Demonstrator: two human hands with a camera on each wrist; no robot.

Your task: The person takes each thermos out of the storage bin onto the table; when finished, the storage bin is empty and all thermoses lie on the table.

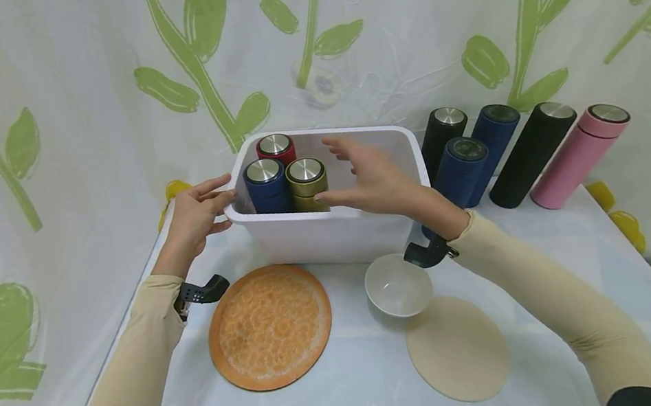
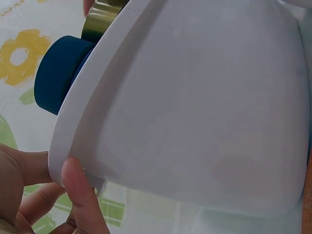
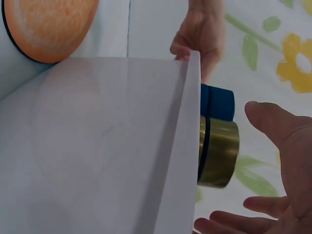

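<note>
A white plastic bin (image 1: 330, 233) holds three thermos flasks: a red one (image 1: 286, 147), a blue one (image 1: 270, 197) and a gold one (image 1: 307, 188), their lids rising near the rim. At the bin's left corner my left hand (image 1: 193, 218) grips the rim; the left wrist view has the thumb (image 2: 80, 195) on the outside. Over the bin's right half, beside the gold flask, is my right hand (image 1: 375, 179), fingers spread and holding nothing. The right wrist view shows a gap between that hand (image 3: 287, 161) and the gold lid (image 3: 222, 153).
Right of the bin stand several more flasks: black ones (image 1: 534, 153), blue ones (image 1: 461, 170) and a pink one (image 1: 580, 157). In front lie an orange round mat (image 1: 274, 328), a white bowl (image 1: 400, 286) and a beige disc (image 1: 459, 351). A flowered cloth (image 1: 403, 46) hangs behind.
</note>
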